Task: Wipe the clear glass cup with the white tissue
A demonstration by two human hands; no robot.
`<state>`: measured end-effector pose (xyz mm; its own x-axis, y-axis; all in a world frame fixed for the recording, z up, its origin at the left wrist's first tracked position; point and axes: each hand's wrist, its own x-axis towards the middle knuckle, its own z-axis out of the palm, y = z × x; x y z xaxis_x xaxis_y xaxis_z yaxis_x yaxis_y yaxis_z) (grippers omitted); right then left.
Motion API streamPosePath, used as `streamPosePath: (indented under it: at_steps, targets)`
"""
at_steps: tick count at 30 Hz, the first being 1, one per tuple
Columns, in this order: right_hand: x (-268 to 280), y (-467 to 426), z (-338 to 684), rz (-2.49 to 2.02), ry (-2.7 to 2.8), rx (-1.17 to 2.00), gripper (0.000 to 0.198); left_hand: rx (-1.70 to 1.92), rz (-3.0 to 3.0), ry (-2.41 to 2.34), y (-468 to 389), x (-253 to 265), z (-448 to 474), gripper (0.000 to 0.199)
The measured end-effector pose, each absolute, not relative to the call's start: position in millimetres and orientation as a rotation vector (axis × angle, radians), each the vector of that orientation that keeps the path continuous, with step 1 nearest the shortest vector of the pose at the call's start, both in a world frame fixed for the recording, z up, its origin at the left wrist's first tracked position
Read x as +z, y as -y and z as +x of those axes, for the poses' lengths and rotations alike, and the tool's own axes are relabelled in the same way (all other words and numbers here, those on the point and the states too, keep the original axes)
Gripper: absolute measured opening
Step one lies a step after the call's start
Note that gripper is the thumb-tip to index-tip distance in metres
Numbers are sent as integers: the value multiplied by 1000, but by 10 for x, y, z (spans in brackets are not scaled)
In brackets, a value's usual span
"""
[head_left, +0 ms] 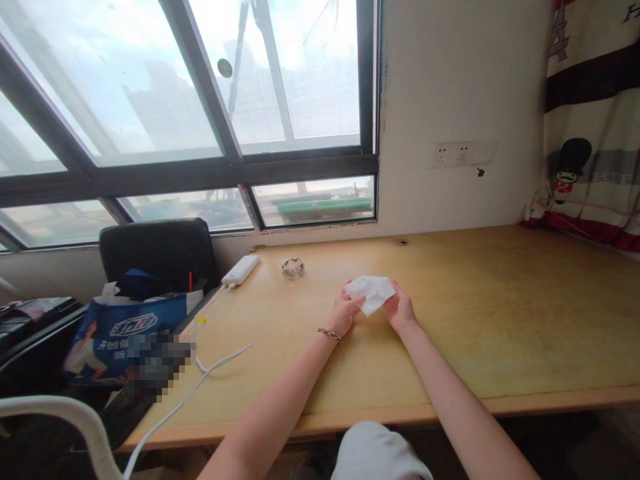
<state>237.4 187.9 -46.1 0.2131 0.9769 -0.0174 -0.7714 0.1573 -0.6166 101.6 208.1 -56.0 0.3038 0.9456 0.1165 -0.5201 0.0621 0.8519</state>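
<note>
A folded white tissue (371, 293) is held between both hands, just above the wooden table (490, 313). My left hand (344, 312) grips its left side, thumb on the near face, with a braided bracelet round the wrist. On the opposite side, my right hand (400, 307) holds the tissue's right edge, and most of its fingers are hidden behind it. One corner of the tissue points down toward me. Beyond the left hand, a silver metal bracelet or ring-shaped piece (293, 268) lies on the table, touched by neither hand.
A white power bank (241, 271) with a white cable (205, 373) lies along the table's left edge. Left of the table are a blue bag (127, 333) and a black chair (157, 250). A window, wall sockets (453, 155) and a curtain (595, 127) stand behind.
</note>
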Motion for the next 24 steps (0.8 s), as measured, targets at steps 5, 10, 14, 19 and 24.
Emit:
streamPosePath:
  at_steps: [5,10,14,19,24]
  targets:
    - [-439,-1823,2259,-575,574,1365,30,1244,1023,-557,-2041,-498,1018,63]
    - [-496,-1878,2261,-723,462,1267,27,1219,1037,-633,-2032,-485,1016,51]
    - [-499,-1896,2286,-734,464,1247,23,1220,1006,-709,-2057,-491,986,42]
    - [-479,-1881,2279,-731,490,1219,24,1233,980,-739,-2104,-498,936,41]
    - [-517,-1908,2279,-782,552,1080,21,1277,997,-778,-2127,-515,919,41]
